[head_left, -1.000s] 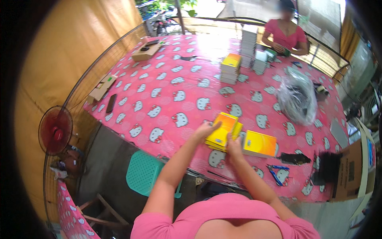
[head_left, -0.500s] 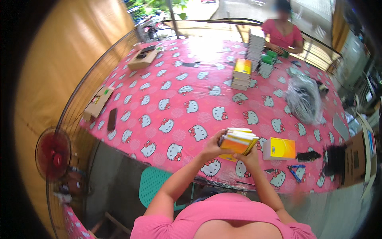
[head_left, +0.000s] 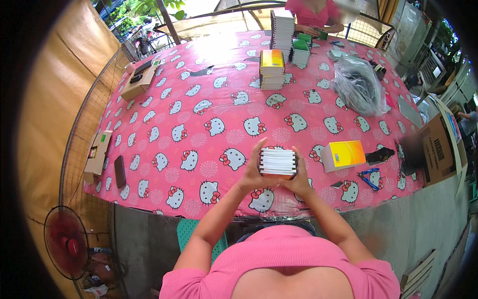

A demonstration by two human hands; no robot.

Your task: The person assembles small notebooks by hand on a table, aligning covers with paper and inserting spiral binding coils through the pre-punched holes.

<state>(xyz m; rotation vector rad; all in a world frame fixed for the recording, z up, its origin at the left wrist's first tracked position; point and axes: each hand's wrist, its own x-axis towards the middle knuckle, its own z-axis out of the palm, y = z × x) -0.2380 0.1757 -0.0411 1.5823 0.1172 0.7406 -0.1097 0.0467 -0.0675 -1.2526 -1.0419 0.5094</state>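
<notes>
Between my two palms, over the near part of the table, is a stack of small notebooks [head_left: 278, 160], white page edges uppermost and dark binding along the sides. My left hand [head_left: 253, 168] wraps its left side, and my right hand [head_left: 300, 175] grips the right side; the thumbs come together at the near side. To the right of my right hand stands another notebook stack [head_left: 347, 153] with a yellow-orange cover on top. Beside that stack lie blue-handled pliers [head_left: 369, 179] and a bundle of black pieces [head_left: 380, 155].
Farther off stand a yellow-topped notebook stack [head_left: 272, 70], a tall stack [head_left: 282, 32] and green-covered notebooks [head_left: 300, 51]. A co-worker [head_left: 313, 15] handles something green there. A clear plastic bag [head_left: 359, 84] holds dark coils. A cardboard box [head_left: 438, 152] borders the right edge; a phone [head_left: 120, 172] lies left.
The notebook stack has been turned in my hands: orange covers showed before, and now white page edges face up. My hands have shifted to its two sides. The view has also shifted.
</notes>
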